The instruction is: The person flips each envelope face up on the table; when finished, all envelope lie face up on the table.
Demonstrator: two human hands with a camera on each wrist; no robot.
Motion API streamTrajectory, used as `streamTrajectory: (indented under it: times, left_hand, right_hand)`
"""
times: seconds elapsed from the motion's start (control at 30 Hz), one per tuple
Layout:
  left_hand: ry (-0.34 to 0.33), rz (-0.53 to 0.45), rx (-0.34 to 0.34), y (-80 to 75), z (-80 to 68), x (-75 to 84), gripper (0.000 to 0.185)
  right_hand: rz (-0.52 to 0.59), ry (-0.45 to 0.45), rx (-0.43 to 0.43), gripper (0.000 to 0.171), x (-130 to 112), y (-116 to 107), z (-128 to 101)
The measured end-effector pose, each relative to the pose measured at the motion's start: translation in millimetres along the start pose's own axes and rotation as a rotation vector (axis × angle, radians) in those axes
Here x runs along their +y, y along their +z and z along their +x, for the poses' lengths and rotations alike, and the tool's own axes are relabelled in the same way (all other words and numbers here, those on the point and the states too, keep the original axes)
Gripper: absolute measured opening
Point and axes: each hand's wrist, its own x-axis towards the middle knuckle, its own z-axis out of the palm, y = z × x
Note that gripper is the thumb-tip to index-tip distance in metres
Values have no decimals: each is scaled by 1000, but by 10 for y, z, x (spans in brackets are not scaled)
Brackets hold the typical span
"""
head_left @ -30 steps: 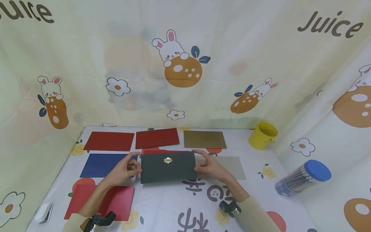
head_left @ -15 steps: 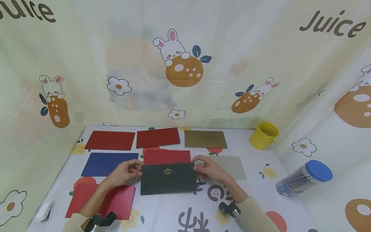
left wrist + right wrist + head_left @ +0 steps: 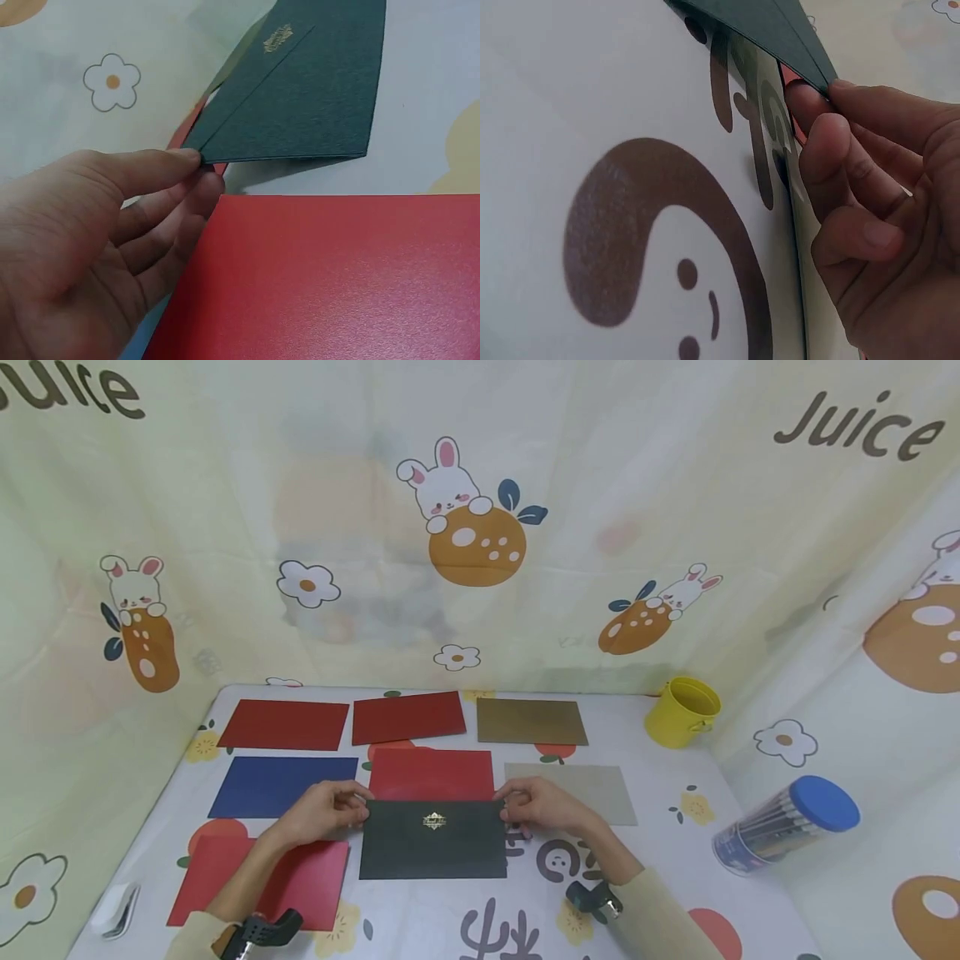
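Observation:
Both hands hold a dark green envelope point(image 3: 433, 852) with a small gold print, at the middle of the table in the head view. My left hand point(image 3: 322, 814) pinches its far left corner between thumb and fingers; the left wrist view shows the thumb on top of the envelope point(image 3: 315, 97) and its near edge raised over a shadow. At the far right corner, my right hand point(image 3: 543, 806) pinches it likewise, its other fingers loosely bent in the right wrist view. Just behind lies a red envelope point(image 3: 431, 774), its near edge overlapped by the green one.
Around lie a blue envelope point(image 3: 281, 787), a pale grey one point(image 3: 592, 793), a gold one point(image 3: 531, 721), two dark red ones along the back and a pinkish-red one point(image 3: 311, 885) under the left forearm. A yellow bucket point(image 3: 678, 714), pen jar point(image 3: 780, 822) and white stapler point(image 3: 116, 910) stand at the sides.
Both hands have drawn the green envelope toward the person and lowered it. The red envelope behind it, mostly covered a second ago, now shows. Other things stay put.

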Motion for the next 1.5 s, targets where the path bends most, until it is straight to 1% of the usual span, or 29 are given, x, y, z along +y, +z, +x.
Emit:
streamTrajectory:
  times: [0.13, 0.27, 0.37, 0.47, 0.6, 0.7, 0.87, 1.13, 1.2, 1.33, 1.43, 1.5]
  left_hand:
    - [14, 45, -10, -10, 16, -15, 22]
    - [41, 86, -15, -31, 40, 3, 18]
    - [34, 91, -35, -48, 46, 28, 16]
    - [11, 74, -67, -65, 44, 54, 15]
    - [-20, 21, -112, -75, 43, 69, 14]
    - [-39, -15, -133, -73, 48, 67, 15]
    - [-55, -27, -134, -73, 50, 56, 14]
    - [-75, -41, -136, -90, 41, 52, 12]
    - [-79, -37, -140, -107, 34, 53, 13]
    - [-54, 51, -148, -183, 4, 45, 13]
    - [-29, 105, -188, -275, -42, 36, 16]
    - [-26, 100, -229, -343, -86, 29, 19]
  right_hand:
    - [-27, -8, -10, 23, 7, -16, 12]
    - [-104, -12, 5, 18, -23, -31, 29]
    - [-162, -5, 3, 16, -40, -33, 45]
    - [-178, 10, -11, 13, -46, -26, 54]
    - [-178, 23, -30, 9, -59, -12, 65]
    - [-177, 27, -43, 8, -67, -11, 78]
    - [-192, 28, -48, 8, -65, -23, 98]
    - [-265, 23, -39, 11, -106, -29, 102]
    - [-281, 22, -36, 11, -133, -29, 105]
    - [-288, 14, -28, 12, -197, -25, 125]
    - [-296, 3, -33, 12, -256, 10, 168]
    - [-304, -2, -46, 12, -304, 58, 210]
